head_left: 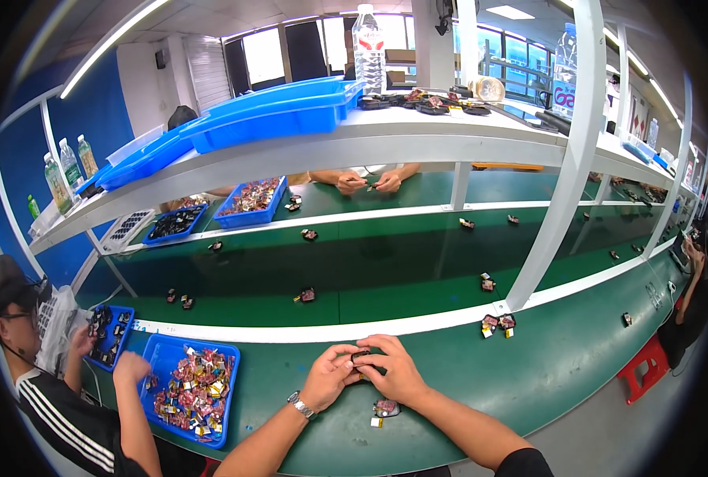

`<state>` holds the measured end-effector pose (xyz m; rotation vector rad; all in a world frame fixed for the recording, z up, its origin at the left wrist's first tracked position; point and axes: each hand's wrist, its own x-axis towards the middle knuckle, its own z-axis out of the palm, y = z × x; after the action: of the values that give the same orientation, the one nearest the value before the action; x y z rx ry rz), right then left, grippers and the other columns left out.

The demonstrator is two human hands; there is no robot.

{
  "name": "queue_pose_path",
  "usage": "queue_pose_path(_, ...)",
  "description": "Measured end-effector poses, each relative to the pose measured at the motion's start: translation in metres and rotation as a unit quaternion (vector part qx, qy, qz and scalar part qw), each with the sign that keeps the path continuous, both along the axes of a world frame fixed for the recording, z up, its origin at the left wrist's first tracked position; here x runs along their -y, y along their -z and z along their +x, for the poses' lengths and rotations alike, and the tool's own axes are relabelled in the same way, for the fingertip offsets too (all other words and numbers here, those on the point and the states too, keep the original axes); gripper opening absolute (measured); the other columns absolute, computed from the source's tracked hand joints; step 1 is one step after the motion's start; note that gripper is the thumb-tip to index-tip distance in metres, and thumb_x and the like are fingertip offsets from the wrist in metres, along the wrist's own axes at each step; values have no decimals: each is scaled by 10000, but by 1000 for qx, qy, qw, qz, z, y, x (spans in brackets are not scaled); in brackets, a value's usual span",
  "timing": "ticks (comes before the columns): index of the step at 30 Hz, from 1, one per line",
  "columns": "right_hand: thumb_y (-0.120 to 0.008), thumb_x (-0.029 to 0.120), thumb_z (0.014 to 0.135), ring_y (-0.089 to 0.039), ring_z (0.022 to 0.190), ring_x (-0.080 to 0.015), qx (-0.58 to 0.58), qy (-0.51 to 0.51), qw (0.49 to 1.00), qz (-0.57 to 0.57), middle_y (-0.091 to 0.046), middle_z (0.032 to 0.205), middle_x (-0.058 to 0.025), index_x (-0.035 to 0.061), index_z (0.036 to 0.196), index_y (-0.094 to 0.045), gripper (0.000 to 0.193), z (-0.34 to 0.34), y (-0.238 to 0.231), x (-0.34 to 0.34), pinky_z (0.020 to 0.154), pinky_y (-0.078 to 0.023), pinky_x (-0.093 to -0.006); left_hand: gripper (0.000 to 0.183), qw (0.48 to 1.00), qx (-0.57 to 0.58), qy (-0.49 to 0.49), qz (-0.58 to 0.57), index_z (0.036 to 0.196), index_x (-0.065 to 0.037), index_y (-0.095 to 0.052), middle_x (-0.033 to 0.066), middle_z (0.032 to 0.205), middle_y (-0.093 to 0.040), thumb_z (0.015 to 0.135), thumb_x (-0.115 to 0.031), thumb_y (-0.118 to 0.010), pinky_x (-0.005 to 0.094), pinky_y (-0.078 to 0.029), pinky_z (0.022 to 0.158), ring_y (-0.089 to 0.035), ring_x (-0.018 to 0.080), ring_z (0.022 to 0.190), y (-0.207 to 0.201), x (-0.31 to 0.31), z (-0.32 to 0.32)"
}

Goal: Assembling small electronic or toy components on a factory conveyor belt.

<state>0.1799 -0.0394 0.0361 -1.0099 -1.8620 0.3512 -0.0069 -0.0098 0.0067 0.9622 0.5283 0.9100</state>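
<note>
A: Where's the dark part (pixel 360 358)?
B: Between the two hands, above the green bench (pixel 465 389), at the fingertips.

A: How do the hands stand?
B: The left hand (pixel 330 380) is curled, thumb and fingers closed on the part from its left. The right hand (pixel 395 372) arches over from the other side, its fingers bent and their tips on it too. Neither palm is open.

A: Which way does its long axis run?
B: I can't tell; the fingers cover too much of it.

A: Anything else close?
B: A loose module (pixel 386 408) on the bench, on the body side of the hands. The right hand is nearer: the module lies just beside its wrist. It runs roughly toward the body, its pale tab (pixel 377 422) at the near end.

A: And the blue bin (pixel 160 350)?
B: Well off to the left, full of modules, beyond the left forearm. A co-worker's hand (pixel 133 366) is by its far-left rim.
</note>
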Motion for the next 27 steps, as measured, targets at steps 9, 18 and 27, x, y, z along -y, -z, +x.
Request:
queue_pose_path(9, -740, 67, 769, -519, 1202, -284, -16, -3, 999, -37, -620, 1218, -66, 95, 953, -749, 186, 1, 2, 2, 1012, -444, -391, 311, 999, 23, 21, -19, 1286, 9, -507, 118, 1264, -586, 986, -69, -530, 364, -532, 952, -607, 200, 1130, -1, 1, -1)
queue_pose_path(18, -687, 45, 802, -499, 1224, -323, -17, -20, 1000, 2, -584, 1255, -114, 62, 1011, -692, 209, -9, 1, -4, 1033, -425, -423, 286, 998, 46, -27, -17, 1254, -21, -512, 114, 1199, -626, 976, -73, -552, 381, -536, 939, -619, 207, 1101, -1, -3, 2)
queue_pose_path(27, -727, 4, 736, -607, 887, -247, 57, 22, 994, 90, -624, 982, -53, 84, 944, -694, 225, 2, -1, -5, 732, -532, -335, 304, 999, 22, -32, -36, 1263, -23, -491, 111, 1235, -614, 973, -85, -562, 365, -529, 936, -612, 199, 1111, -5, 0, 3)
